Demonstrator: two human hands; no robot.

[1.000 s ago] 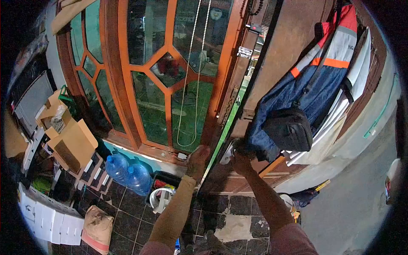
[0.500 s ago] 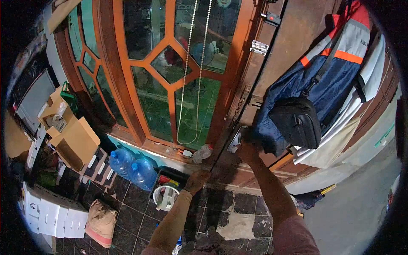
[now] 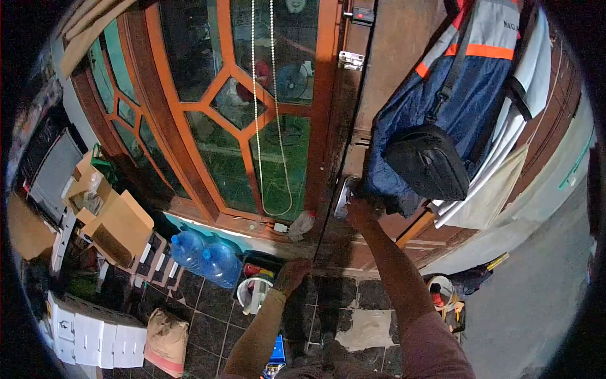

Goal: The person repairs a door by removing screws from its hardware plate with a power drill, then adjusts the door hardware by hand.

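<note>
A wooden door (image 3: pixel 404 25) with a metal handle plate (image 3: pixel 344 197) stands in front of me. My right hand (image 3: pixel 364 213) is at this plate, its fingers curled in around the handle and partly lost in shadow. Lower and to the left, my left hand (image 3: pixel 294 275) reaches to the foot of the door frame, fingertips at the dark edge beside the door; its finger shape is hard to make out. Just above the right hand hang a blue and grey jacket (image 3: pixel 410 101) and a black shoulder bag (image 3: pixel 426 164). A clear plastic bottle (image 3: pixel 303 225) lies on the window sill near my left hand.
An orange-framed window (image 3: pixel 237 136) with a bead chain (image 3: pixel 257 114) is left of the door. Below it stand blue water jugs (image 3: pixel 218 265), a white bucket (image 3: pixel 245 292) and an open cardboard box (image 3: pixel 120 221). A sack (image 3: pixel 166 341) and white boxes (image 3: pixel 95 338) sit on the tiled floor.
The view has turned slightly, so the door and hanging jacket appear further left and the floor items further right. Both hands stay at about the same places on the door and its frame.
</note>
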